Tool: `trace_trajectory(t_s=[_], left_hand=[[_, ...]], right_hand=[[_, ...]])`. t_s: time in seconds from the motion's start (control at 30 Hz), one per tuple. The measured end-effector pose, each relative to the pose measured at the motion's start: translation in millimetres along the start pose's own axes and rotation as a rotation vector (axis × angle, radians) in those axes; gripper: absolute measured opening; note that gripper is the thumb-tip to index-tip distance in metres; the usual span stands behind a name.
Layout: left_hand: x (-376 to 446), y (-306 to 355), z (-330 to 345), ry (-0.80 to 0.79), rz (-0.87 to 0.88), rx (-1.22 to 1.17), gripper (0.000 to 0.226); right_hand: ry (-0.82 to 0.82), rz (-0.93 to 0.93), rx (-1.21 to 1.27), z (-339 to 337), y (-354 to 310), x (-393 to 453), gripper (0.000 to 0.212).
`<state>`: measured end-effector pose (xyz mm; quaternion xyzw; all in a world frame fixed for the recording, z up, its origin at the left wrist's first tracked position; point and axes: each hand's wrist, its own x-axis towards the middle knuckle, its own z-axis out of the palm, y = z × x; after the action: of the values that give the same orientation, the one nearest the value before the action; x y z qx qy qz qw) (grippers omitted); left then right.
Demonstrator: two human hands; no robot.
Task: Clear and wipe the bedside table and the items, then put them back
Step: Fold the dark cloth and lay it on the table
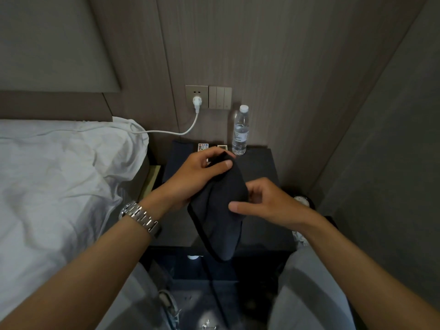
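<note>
Over bedside table point(262, 167), left hand point(197, 177) and right hand point(269, 203) pinch dark cloth point(221, 210).

A soft, matt dark cloth point(220, 206) is being gripped by both hands. The bedside table point(262, 167) is looking like matt black board, pretty smooth. Clear glossy plastic is being shown off by the water bottle point(240, 132), white cap included. A shiny brushed-metal link watch point(139, 216) is being worn. The bed sheet point(59, 175) is looking like crumpled white cotton-ish fabric.
</note>
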<state>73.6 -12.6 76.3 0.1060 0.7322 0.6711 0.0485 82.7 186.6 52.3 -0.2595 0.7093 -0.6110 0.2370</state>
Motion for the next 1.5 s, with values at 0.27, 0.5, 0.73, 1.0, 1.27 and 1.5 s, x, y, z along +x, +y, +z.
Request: trace_trajectory(t_s=[0.27, 0.5, 0.73, 1.0, 1.27, 1.5], left_hand=[[-18, -34, -1, -0.001, -0.745, -0.839, 0.052], [-25, -40, 21, -0.041, -0.614, -0.839, 0.071], [-30, -30, 32, 0.260, -0.340, -0.358, 0.018], [-32, -19, 40, 0.168, -0.338, -0.515, 0.032], [-37, -21, 37, 0.293, -0.248, -0.444, 0.041], [-40, -14, 28, 0.259, -0.159, -0.337, 0.052]], right_hand=[[0.300, 0.017, 0.331, -4, -3, 9, 0.026], [0.395, 0.081, 0.473, -17, -4, 7, 0.025], [0.326, 0.128, 0.375, -28, 4, -3, 0.030], [0.310, 0.141, 0.311, -33, 5, -10, 0.028], [0.453, 0.147, 0.159, -40, 0, -16, 0.015], [0.573, 0.053, 0.146, -43, -3, -14, 0.021]])
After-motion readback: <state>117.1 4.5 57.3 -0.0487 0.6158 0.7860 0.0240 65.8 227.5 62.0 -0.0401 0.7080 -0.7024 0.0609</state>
